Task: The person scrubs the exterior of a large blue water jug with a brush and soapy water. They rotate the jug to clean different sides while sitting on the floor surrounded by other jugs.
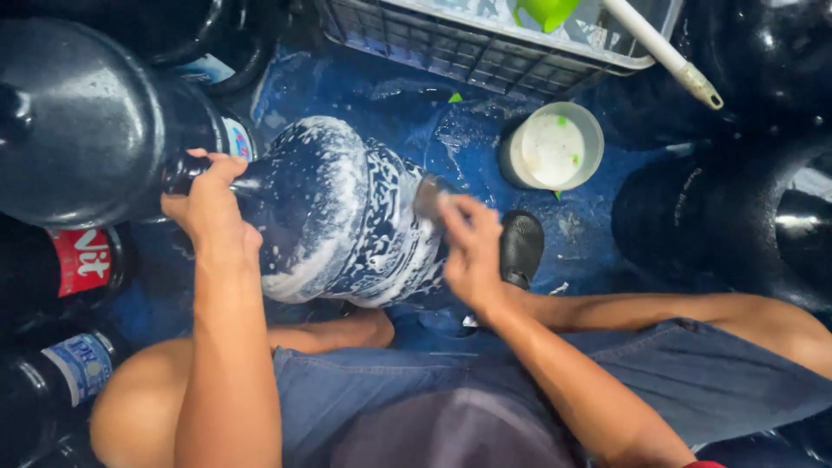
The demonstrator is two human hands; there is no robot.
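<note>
Denim lap crouching over soapy water jug (347,217). Left hand (208,212) fingers clenching neck; right hand (468,247) fingers gripping scrub pad (431,198). Risk: lather making neck slippery, jug rolling onto wet blue floor (390,104).

One foam-covered water jug (347,212) lying on its side. Other dark jugs packed around it: at least five countable, one big at upper left (87,121), two with labels at lower left (82,260) (74,368), two on the right (667,217) (797,225); more at top edge, exact count unclear. One white round tub (553,147). One grey crate (485,43). One white pole (663,50). One black shoe (522,247). Two hands: left hand (208,208), right hand (472,251).
</note>
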